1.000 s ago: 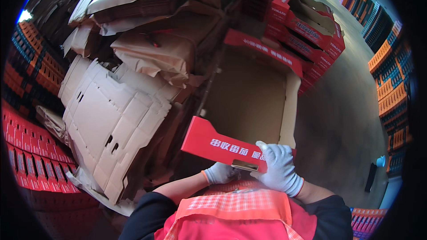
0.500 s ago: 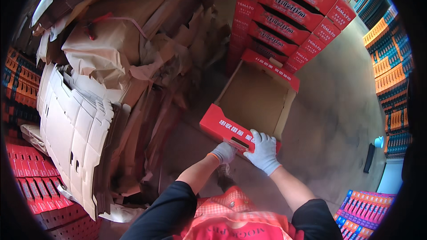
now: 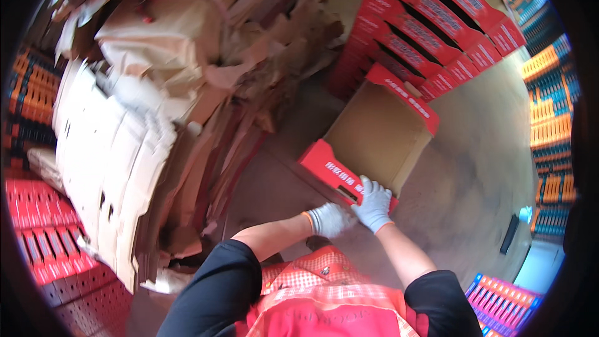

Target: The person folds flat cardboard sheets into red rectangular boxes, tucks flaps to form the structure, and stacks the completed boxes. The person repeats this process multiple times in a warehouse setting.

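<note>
A shallow red cardboard box with a plain brown inside lies in front of me, its open top facing up. White printing runs along its near wall, which has a cut-out handle slot. My right hand, in a pale work glove, grips that wall near its right corner, with fingers over the rim. Just below the wall, my left hand, gloved too, is smeared by motion; its fingers cannot be made out, and I cannot tell whether it touches the box.
Beyond the box rises a stack of matching red boxes. On the left stand piled brown paper and flattened pale cardboard sheets. Orange and dark stacks line the right side; red stacks stand at the lower left.
My left hand has come off the near wall's handle slot and dropped lower. My right hand keeps its grip. The whole view has shifted, with the box now appearing further right.
</note>
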Tool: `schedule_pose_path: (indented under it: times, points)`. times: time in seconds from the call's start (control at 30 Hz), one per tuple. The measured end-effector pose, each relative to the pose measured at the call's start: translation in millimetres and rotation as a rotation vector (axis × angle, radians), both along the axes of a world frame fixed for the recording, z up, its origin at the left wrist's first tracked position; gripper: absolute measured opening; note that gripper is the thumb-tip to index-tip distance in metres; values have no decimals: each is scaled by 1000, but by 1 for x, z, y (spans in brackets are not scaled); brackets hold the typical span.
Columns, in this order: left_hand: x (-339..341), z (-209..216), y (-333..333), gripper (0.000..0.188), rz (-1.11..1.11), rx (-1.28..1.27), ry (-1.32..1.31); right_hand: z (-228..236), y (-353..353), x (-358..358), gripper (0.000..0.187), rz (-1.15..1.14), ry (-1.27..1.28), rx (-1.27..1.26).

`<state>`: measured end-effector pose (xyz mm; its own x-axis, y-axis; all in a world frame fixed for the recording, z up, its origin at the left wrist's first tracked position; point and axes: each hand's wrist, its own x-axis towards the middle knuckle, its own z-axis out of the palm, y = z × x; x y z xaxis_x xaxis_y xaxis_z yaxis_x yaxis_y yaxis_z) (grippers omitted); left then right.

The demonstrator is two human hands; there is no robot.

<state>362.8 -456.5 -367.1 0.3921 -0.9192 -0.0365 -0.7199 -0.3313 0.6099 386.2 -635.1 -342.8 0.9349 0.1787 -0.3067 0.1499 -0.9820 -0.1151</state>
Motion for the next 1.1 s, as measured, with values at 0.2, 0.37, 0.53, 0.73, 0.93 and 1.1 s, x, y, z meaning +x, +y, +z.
schedule_pose_path:
  times: [0.2, 0.37, 0.53, 0.73, 0.93, 1.1]
  points:
    - [-97, 119, 91, 50, 612, -450, -105, 80, 28, 29, 93, 213, 90, -39]
    - [-187, 197, 273, 61, 1519, 22, -624, 173, 186, 36, 52, 489, 724, 916]
    - [-288, 182, 491, 97, 2259, 453, -1016, 222, 419, 59, 21, 788, 613, 1129]
    - [-304, 124, 620, 94, 2594, -974, 311, 160, 599, 116, 82, 340, -250, 717]
    - [-300, 152, 599, 52, 2610, -984, -42, 156, 594, 105, 86, 511, -138, 604]
    - [-352, 179, 615, 32, 2033, -2001, 657, 221, 558, 152, 67, 262, 504, 850]
